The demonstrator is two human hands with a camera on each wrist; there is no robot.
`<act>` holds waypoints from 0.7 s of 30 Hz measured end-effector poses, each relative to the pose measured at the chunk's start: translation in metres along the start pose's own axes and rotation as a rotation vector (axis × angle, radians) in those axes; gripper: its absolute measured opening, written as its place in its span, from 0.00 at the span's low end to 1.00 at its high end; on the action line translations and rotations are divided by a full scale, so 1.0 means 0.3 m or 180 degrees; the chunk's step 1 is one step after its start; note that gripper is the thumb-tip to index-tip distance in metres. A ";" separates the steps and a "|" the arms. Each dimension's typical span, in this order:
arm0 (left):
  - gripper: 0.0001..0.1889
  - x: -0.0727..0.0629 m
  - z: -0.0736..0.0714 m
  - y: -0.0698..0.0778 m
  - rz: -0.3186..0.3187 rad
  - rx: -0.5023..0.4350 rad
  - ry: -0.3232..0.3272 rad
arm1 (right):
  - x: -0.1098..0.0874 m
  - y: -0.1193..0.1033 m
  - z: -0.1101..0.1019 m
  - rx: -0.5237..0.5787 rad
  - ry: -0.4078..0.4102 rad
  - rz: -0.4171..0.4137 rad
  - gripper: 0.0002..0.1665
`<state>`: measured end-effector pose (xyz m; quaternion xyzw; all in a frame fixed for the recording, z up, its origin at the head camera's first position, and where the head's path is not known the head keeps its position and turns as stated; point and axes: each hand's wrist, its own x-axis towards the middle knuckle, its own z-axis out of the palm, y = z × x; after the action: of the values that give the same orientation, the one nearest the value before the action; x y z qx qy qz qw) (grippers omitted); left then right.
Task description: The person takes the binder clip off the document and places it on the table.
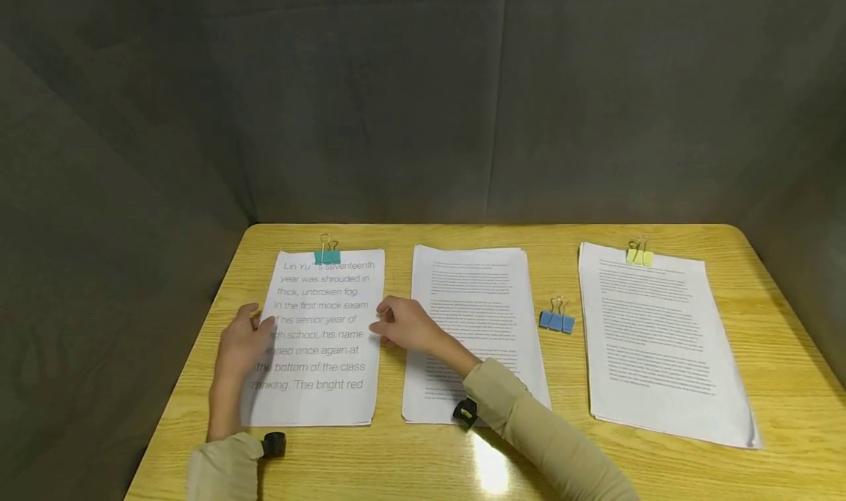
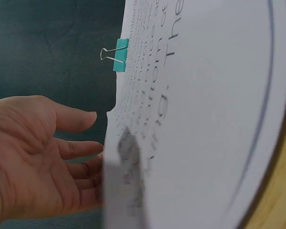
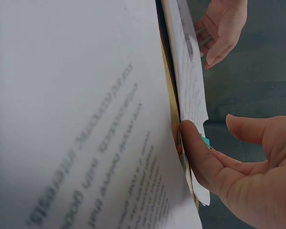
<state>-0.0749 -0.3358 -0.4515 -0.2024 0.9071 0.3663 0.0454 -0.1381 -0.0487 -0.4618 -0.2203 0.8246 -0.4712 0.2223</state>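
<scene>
The left stack of paper, printed in large type, lies on the table with a teal binder clip on its top edge. At its left edge is my left hand, thumb and fingers spread apart, with nothing between them in the left wrist view. My right hand reaches across the middle stack of paper, its fingertips right at the left stack's right edge. In the right wrist view the right thumb stands apart from the loosely bent fingers. Small print covers the middle stack, which has no clip on its top edge.
A blue binder clip lies between the middle stack and the right stack of paper. The right stack carries a yellow binder clip at its top. Behind the wooden table hangs a dark grey cloth.
</scene>
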 end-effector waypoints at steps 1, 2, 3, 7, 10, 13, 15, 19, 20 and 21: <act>0.32 0.000 0.004 0.000 -0.0006 -0.0020 -0.0004 | 0.000 0.001 0.001 0.0055 0.0006 0.0022 0.24; 0.31 -0.001 0.008 0.000 -0.0023 -0.0053 -0.0004 | 0.001 0.003 0.002 0.0109 0.0015 0.0045 0.24; 0.30 -0.001 0.012 0.000 -0.0037 -0.0087 -0.0011 | 0.001 0.004 0.003 0.0156 0.0028 0.0065 0.23; 0.26 -0.004 0.028 -0.004 -0.0077 -0.0225 0.0010 | 0.003 0.011 0.007 0.0348 0.0084 0.0154 0.23; 0.24 -0.011 0.029 -0.008 -0.0156 -0.0393 0.0056 | 0.003 0.012 0.010 0.0457 0.0124 0.0216 0.24; 0.24 -0.014 0.021 -0.013 -0.0273 -0.0703 0.0042 | 0.002 0.011 0.013 0.0525 0.0193 0.0254 0.24; 0.24 -0.016 0.012 -0.014 -0.0325 -0.0912 0.0009 | 0.000 0.011 0.015 0.0538 0.0280 0.0257 0.24; 0.24 -0.025 -0.007 -0.002 -0.0310 -0.1166 0.0016 | -0.005 0.011 0.017 0.0553 0.0482 0.0231 0.25; 0.24 -0.028 -0.011 0.004 -0.0295 -0.1215 0.0030 | -0.007 0.011 0.016 0.0566 0.0526 0.0226 0.26; 0.24 -0.031 -0.015 0.010 -0.0278 -0.1263 0.0054 | -0.007 0.011 0.014 0.0598 0.0566 0.0229 0.26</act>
<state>-0.0674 -0.3338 -0.4441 -0.2496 0.8078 0.5338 0.0129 -0.1345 -0.0487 -0.4664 -0.1262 0.8007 -0.5558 0.1847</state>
